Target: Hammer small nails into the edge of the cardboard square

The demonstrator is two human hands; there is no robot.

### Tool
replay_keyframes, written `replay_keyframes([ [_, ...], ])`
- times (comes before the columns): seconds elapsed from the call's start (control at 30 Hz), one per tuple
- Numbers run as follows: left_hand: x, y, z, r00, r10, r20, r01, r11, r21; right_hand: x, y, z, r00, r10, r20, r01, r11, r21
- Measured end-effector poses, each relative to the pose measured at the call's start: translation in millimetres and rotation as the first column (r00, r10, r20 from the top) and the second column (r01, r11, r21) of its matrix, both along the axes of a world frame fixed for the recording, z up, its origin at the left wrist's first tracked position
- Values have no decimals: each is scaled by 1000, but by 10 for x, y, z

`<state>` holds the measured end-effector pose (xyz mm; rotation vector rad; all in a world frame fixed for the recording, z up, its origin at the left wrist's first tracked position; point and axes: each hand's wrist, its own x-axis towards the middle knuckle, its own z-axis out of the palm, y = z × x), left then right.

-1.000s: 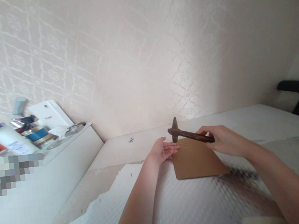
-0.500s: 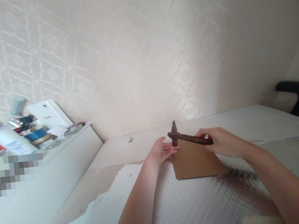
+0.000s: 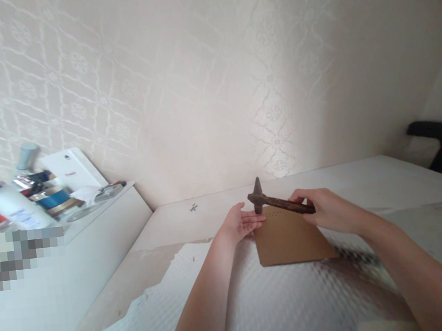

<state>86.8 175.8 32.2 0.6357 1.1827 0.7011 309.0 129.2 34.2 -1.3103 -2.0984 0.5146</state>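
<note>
My right hand (image 3: 328, 208) is closed round the end of a dark, worn hammer (image 3: 284, 204). The hammer's head points left, just over the top left corner of a brown board (image 3: 292, 239), with its flat end down near my left fingertips. A cluster of small dark holes or dots marks the board's upper edge. My left hand (image 3: 243, 222) lies at that same corner, fingers stretched out and touching the board, thumb apart and raised. The hammer head partly covers what is beside the fingertips, so I cannot tell if anything small is there.
Several small metal pieces, perhaps nails, form a little pile (image 3: 193, 207) by the wall. White textured sheeting (image 3: 153, 309) lies under the board. To the left, a white cabinet (image 3: 94, 236) bears bottles, tape and a white box (image 3: 72, 168). A black chair part (image 3: 439, 134) stands at right.
The hammer head is very slightly higher over the board's corner than before. Both hands and the board keep nearly the same place.
</note>
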Motion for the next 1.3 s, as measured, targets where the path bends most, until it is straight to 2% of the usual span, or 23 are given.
replay_keyframes([
  [0.23, 14, -32, 18, 1000, 5, -26, -4, 1000, 24, 1, 1, 2, 1000, 2, 13, -1, 1000, -24],
  [0.43, 9, -10, -40, 998, -21, -56, 25, 997, 72, -12, -1, 12, 1000, -24, 0, 24, 1000, -3],
  [0.6, 11, -10, -48, 997, 8, -81, -1, 996, 87, -10, 9, -2, 1000, 7, 17, -6, 999, -36],
  [0.77, -9, -30, -45, 986, -69, -155, 90, 987, 134, 12, 26, -21, 999, -36, -5, 36, 999, -8],
  [0.9, -45, -21, -67, 961, -58, -270, 120, 969, 217, 6, 22, -12, 999, -36, 40, 37, 999, -32],
  [1.0, -84, 32, -97, 865, 36, -501, 170, 918, 359, -2, 22, -6, 997, -46, 59, 48, 999, -25],
  [1.07, -111, 77, -118, 737, 91, -669, 278, 862, 424, -3, 28, -11, 996, -65, 67, 66, 998, -15],
  [1.13, -135, 109, -136, 629, 105, -771, 401, 805, 437, -1, 39, -23, 995, -73, 69, 73, 997, -2],
  [1.2, -152, 120, -149, 592, 72, -802, 490, 759, 430, 1, 47, -35, 996, -61, 71, 60, 998, 7],
  [1.3, -169, 105, -164, 613, -22, -790, 560, 717, 415, 1, 48, -40, 996, -53, 68, 52, 999, 18],
])
